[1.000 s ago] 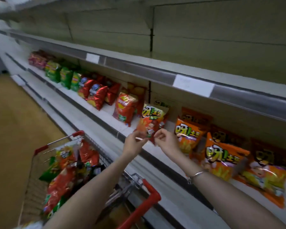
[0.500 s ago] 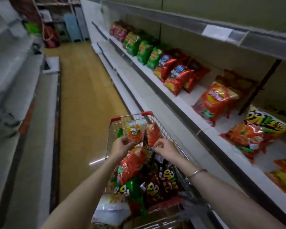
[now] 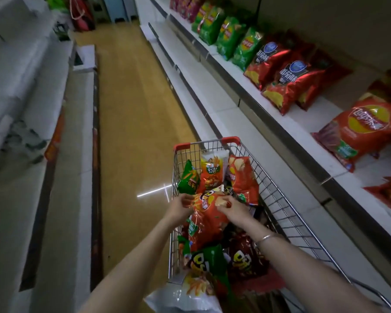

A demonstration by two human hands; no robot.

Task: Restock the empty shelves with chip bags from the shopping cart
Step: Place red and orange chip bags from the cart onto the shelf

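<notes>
A wire shopping cart (image 3: pixel 278 195) with red corners stands in the aisle, full of red, orange and green chip bags. Both my hands are over its middle. My left hand (image 3: pixel 181 206) pinches the top left edge of an orange-red chip bag (image 3: pixel 207 220). My right hand (image 3: pixel 231 207), a silver bracelet on its wrist, grips the same bag's top right edge. The bag lies on the pile in the cart. On my right runs the white shelf (image 3: pixel 287 125), with green, red and orange bags standing in a row.
A lower white shelf ledge (image 3: pixel 215 102) runs right beside the cart. Grey shelving (image 3: pixel 32 132) lines the aisle's left side. The yellow floor (image 3: pixel 131 132) stretches ahead to bags and boxes at the far end.
My view swung from the shelf to the cart. Both hands left the bag set on the shelf, came down into the cart and took hold of an orange-red bag.
</notes>
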